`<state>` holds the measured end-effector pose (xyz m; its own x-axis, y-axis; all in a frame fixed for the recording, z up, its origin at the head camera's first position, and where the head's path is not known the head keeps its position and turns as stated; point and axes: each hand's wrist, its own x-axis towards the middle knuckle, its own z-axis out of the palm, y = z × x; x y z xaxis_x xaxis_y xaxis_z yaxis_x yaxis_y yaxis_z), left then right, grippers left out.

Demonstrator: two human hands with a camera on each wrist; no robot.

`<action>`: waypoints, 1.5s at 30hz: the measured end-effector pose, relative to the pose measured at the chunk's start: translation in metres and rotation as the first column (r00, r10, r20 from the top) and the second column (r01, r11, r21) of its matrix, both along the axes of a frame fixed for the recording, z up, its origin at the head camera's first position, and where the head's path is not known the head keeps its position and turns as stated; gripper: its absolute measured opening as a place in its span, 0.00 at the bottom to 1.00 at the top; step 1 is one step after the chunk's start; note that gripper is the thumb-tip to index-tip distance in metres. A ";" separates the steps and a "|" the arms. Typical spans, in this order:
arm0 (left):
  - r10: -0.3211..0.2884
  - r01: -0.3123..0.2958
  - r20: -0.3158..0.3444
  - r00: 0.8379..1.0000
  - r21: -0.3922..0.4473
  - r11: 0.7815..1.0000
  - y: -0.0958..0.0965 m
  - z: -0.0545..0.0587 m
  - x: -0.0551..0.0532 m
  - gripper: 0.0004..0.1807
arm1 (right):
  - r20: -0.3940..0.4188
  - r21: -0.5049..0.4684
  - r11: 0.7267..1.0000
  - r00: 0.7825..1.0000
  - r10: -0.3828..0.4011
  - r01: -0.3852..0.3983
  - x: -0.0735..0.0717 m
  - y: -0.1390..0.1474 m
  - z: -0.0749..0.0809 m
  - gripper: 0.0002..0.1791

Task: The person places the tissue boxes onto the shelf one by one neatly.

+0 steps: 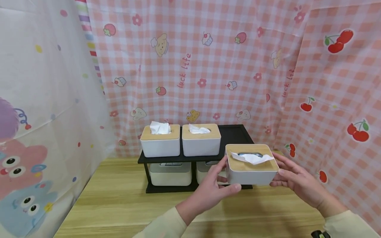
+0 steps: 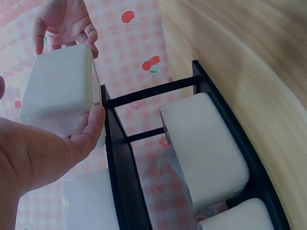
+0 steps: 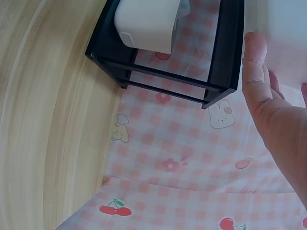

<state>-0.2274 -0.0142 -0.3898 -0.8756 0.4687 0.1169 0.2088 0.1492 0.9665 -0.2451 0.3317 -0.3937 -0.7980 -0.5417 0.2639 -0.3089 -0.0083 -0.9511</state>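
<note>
A white tissue box (image 1: 253, 177) with a wooden lid is held between both hands, in front of the right part of a black two-tier shelf (image 1: 190, 159). A white tissue sticks out of its slot. My left hand (image 1: 209, 186) grips the box's left side, thumb near the front lower edge. On the opposite side my right hand (image 1: 297, 181) holds it, thumb at the front right corner. The left wrist view shows the held box (image 2: 60, 86) between the two hands, level with the shelf's upper tier. In the right wrist view, the right fingers (image 3: 256, 72) lie along its side.
Two similar tissue boxes, one at the left (image 1: 160, 147) and one beside it (image 1: 201, 146), stand on the upper tier. Beneath them, a grey-lidded box (image 1: 171, 175) and another (image 1: 202, 170) sit on the lower tier. The shelf stands on a wooden table (image 1: 119, 205) before patterned curtains (image 1: 190, 66).
</note>
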 end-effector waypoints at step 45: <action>0.052 -0.053 -0.023 0.998 -0.034 0.998 0.012 0.014 -0.017 0.52 | 0.020 -0.064 0.998 1.000 -0.021 0.022 -0.013 -0.007 0.006 0.31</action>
